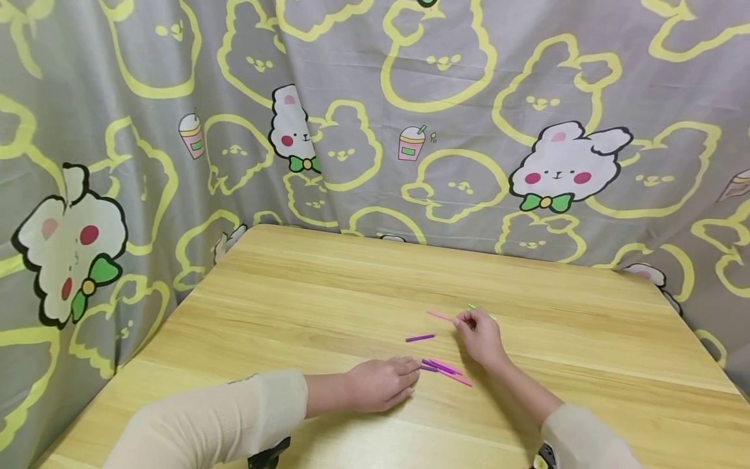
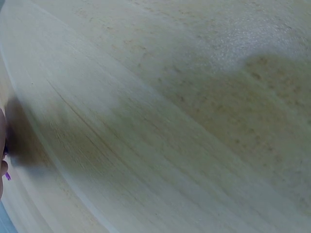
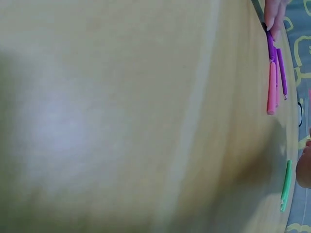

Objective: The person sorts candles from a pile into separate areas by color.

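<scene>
My right hand (image 1: 482,337) pinches one end of a thin pink stick (image 1: 439,316) between thumb and fingers. Close behind that hand shows a green stick (image 1: 471,306), partly hidden by it; the right wrist view shows the green stick (image 3: 286,186) lying on the table. My left hand (image 1: 383,384) lies palm down with its fingers stretched out. Its fingertips touch or nearly touch a small pile of purple sticks (image 1: 441,367) and pink sticks (image 1: 459,379). A single purple stick (image 1: 420,338) lies apart, beyond the pile.
The wooden table (image 1: 305,286) carries the sticks and reaches back to a grey curtain (image 1: 363,78) with yellow outlines and rabbit prints. The curtain hangs along the table's back and left edges.
</scene>
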Tool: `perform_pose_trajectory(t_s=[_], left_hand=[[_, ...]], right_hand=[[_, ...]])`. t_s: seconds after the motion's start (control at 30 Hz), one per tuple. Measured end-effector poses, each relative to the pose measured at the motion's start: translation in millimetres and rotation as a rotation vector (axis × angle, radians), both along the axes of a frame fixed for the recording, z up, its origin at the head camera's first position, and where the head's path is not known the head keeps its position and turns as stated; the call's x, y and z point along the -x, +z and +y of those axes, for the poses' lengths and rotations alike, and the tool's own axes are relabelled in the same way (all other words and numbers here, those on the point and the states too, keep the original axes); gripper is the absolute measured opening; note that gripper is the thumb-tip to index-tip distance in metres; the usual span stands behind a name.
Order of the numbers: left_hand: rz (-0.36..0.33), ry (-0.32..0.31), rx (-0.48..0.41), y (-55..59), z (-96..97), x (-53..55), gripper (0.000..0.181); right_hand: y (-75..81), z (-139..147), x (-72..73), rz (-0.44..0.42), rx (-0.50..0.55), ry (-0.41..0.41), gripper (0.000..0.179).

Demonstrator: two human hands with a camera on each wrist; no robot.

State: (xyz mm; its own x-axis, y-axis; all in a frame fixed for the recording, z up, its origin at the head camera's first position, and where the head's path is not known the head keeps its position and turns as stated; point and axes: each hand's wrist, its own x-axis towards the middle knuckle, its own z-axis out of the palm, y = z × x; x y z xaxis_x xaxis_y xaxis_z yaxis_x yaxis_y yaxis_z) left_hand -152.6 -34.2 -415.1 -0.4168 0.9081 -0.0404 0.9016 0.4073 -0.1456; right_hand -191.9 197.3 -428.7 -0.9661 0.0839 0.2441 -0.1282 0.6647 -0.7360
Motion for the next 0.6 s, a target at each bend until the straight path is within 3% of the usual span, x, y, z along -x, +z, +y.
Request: perform_pose_trajectory(t_s=[0.2,0.6], left_hand=[[0.014,-0.017,0.005,0.6,0.4,1.0,0.041],[0.024,-0.033,0.012,-1.7,-0.2,2.2,0.041]], right_hand=[[4.2,-3,12.2,-0.041,0.026,-0.027,0.013],[0.3,-15,32.7,-0.03,0.046,-0.068,0.016]])
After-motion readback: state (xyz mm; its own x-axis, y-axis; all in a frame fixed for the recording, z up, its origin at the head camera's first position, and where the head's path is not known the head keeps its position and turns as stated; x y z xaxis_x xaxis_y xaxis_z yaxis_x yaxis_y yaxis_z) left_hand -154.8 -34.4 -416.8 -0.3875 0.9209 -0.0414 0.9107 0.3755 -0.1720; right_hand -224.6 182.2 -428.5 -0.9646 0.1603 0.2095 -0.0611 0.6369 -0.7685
